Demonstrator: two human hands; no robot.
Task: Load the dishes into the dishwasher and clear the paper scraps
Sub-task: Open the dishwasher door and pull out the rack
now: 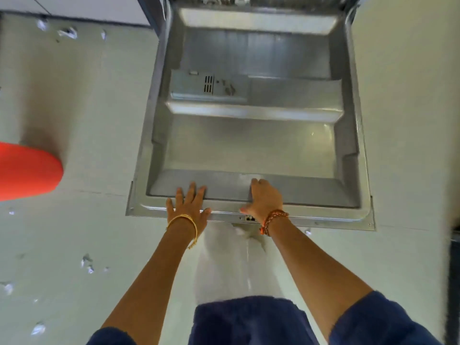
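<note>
At the near edge of the lowered dishwasher door [251,143], both hands are on the metal rim, probably to steady or swing it: the left hand [188,207] lies flat with fingers spread, while the right hand [265,197] curls over the lip, thumb out. No dishes show; paper scraps [67,33] lie scattered across the pale floor [74,108] at left, well apart from the hands, near a red object [27,168].

Dark blue fuzzy sleeves [380,319]; thin gold bangle [183,220] left wrist; orange beaded bracelet [272,218] right wrist
</note>
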